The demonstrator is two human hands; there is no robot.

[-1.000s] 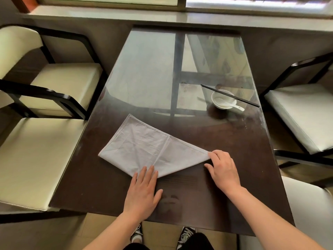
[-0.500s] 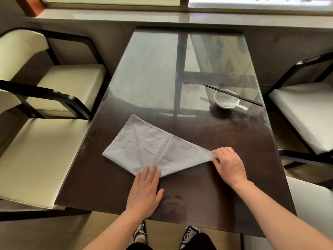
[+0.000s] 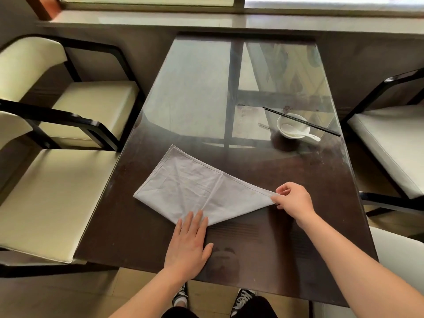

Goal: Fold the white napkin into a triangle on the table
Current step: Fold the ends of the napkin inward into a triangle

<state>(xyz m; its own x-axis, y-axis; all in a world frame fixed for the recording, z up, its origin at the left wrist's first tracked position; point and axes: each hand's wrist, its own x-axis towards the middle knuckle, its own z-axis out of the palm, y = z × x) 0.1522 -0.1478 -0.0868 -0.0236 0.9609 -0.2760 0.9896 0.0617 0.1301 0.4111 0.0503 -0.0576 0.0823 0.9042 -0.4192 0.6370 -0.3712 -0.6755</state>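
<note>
The white napkin (image 3: 195, 187) lies flat on the dark glass-topped table (image 3: 263, 249), partly folded, with a crease running from its far edge to its near point. My left hand (image 3: 190, 242) rests flat with fingers together, the fingertips pressing the napkin's near corner. My right hand (image 3: 292, 199) pinches the napkin's right corner between thumb and fingers, lifting it slightly off the table.
A white bowl (image 3: 292, 126) with a white spoon inside stands at the far right, black chopsticks (image 3: 300, 121) laid across it. Cream-cushioned chairs (image 3: 57, 198) flank the table on both sides. A window sill runs along the far end.
My right hand has gone from resting on the right corner to pinching it and raising it a little. My left hand stays on the near corner.
</note>
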